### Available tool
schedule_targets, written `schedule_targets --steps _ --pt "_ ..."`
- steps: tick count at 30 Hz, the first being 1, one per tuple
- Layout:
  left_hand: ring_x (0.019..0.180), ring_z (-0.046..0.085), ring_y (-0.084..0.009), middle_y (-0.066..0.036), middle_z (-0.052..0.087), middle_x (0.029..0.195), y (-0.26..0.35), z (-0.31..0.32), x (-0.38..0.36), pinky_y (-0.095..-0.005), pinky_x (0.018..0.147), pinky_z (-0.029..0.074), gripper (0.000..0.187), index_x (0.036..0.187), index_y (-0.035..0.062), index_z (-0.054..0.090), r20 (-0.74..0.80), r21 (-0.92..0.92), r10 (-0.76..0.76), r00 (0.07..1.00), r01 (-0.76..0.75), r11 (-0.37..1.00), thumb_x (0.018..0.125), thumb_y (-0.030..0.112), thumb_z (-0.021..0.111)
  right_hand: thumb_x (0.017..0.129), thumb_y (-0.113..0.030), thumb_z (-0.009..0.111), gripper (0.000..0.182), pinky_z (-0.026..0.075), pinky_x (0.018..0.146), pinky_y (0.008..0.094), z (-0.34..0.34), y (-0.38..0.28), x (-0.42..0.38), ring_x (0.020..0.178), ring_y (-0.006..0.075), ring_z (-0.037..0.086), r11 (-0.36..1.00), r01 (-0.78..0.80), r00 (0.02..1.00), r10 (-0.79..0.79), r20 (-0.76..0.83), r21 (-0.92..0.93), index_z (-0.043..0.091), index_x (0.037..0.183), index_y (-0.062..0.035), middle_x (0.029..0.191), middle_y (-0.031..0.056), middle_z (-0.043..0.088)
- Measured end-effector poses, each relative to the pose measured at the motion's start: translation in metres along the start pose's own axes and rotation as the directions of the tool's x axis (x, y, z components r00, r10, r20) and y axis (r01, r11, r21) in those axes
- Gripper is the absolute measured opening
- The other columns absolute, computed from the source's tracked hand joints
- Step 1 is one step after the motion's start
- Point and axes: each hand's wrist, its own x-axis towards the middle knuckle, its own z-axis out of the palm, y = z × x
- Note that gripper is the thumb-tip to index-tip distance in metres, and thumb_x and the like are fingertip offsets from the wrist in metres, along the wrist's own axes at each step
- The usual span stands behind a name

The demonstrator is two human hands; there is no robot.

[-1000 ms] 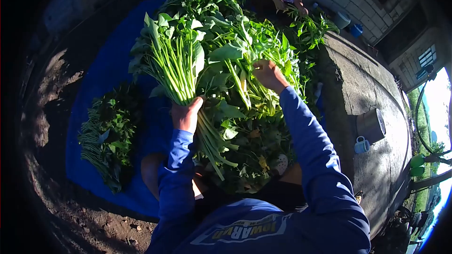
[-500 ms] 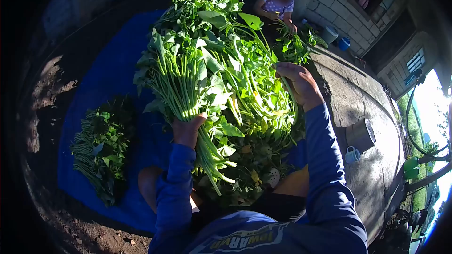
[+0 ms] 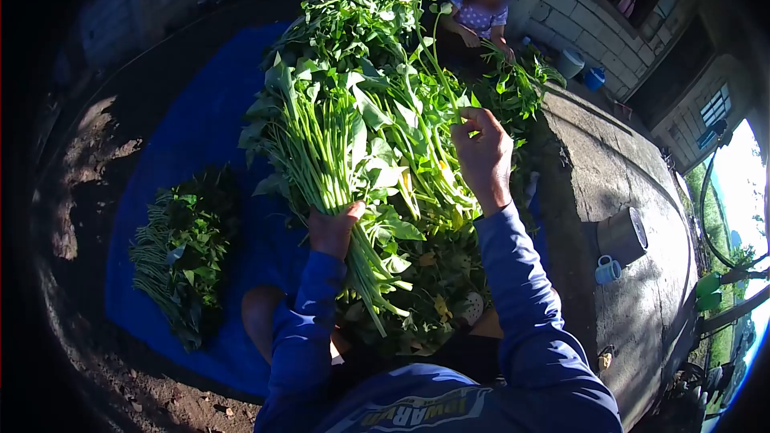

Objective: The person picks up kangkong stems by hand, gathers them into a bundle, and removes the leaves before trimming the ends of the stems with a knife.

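Observation:
My left hand is wrapped round a thick bunch of green stems, whose leaves point up and away and whose cut ends hang below the fist. Over the pile's right side, my right hand pinches a long leafy stem that rises from the fingers. Beneath and beyond both hands lies a big heap of leafy greens, partly in bright sun. The lower part of the heap, between my legs, is in shade.
A blue tarp lies on the ground, with a second bunch of greens at left. Another person sits at the back, handling greens. On the concrete slab at right are a mug and a metal pot.
My right hand has moved left and slightly down, and its stem now stands upright instead of drooping. My left hand still holds the bunch, slightly lower and further right in view.

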Motion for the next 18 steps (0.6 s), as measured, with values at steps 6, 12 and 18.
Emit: schedule_targets --steps 6,12,18 --pt "0.094 0.072 -0.0172 -0.009 0.074 0.106 -0.041 -0.006 0.008 -0.0331 0.083 0.060 0.048 0.124 -0.0018 0.063 0.026 0.041 0.013 1.000 -0.015 0.999 0.084 0.010 0.087 0.090 -0.023 0.075 0.030 0.057 0.076 0.0403 0.033 -0.038 -0.063 0.083 0.0301 0.075 0.982 -0.189 0.915 0.166 0.366 0.025 0.077 0.116 -0.0068 0.091 0.0169 0.076" --pt "0.082 0.072 -0.0173 -0.007 0.075 0.100 -0.035 0.001 0.000 -0.0332 0.074 0.058 0.037 0.113 -0.0004 0.070 0.020 -0.191 -0.316 0.948 0.314 0.930 0.085 0.019 0.086 0.099 -0.012 0.060 0.034 0.056 0.094 0.0431 0.078 -0.005 -0.144 0.106 0.0387 0.072 0.942 -0.214 0.844 0.045 0.534 0.259 0.071 0.129 -0.0023 0.112 0.0242 0.074" --pt "0.084 0.073 -0.0183 -0.009 0.077 0.101 -0.050 -0.009 0.005 -0.0336 0.073 0.058 0.036 0.112 -0.0011 0.073 -0.009 -0.045 -0.313 0.950 0.313 0.949 0.084 0.016 0.087 0.096 -0.010 0.065 0.031 0.056 0.087 0.0396 0.079 -0.008 -0.162 0.093 0.0337 0.074 0.965 -0.137 0.800 -0.027 0.599 0.226 0.072 0.124 0.0008 0.102 0.0215 0.076"
